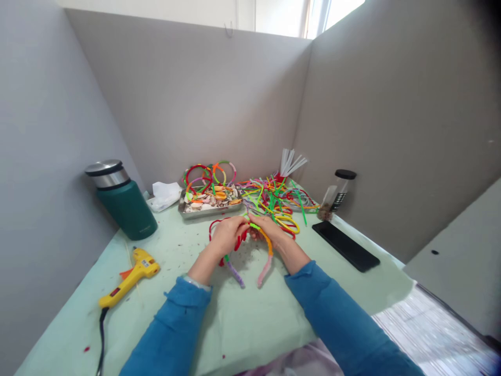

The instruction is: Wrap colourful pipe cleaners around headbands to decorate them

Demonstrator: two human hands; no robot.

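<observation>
My left hand (226, 236) and my right hand (270, 230) meet at the middle of the pale green table (250, 324), both closed on a headband wrapped in coloured pipe cleaner (266, 250). Its orange and pink end curves down below my right hand. A purple and green end (235, 271) hangs below my left hand. A red pipe cleaner loop (214, 225) shows just left of my left hand. Both arms wear blue sleeves.
Behind the hands lie a pile of coloured pipe cleaners (274, 201), a metal tray of shells (209, 202) and wrapped hoops (209, 175). A green flask (123, 201) and yellow glue gun (131, 277) sit left. A black phone (346, 245) and small jar (338, 190) sit right. Grey partitions enclose the table.
</observation>
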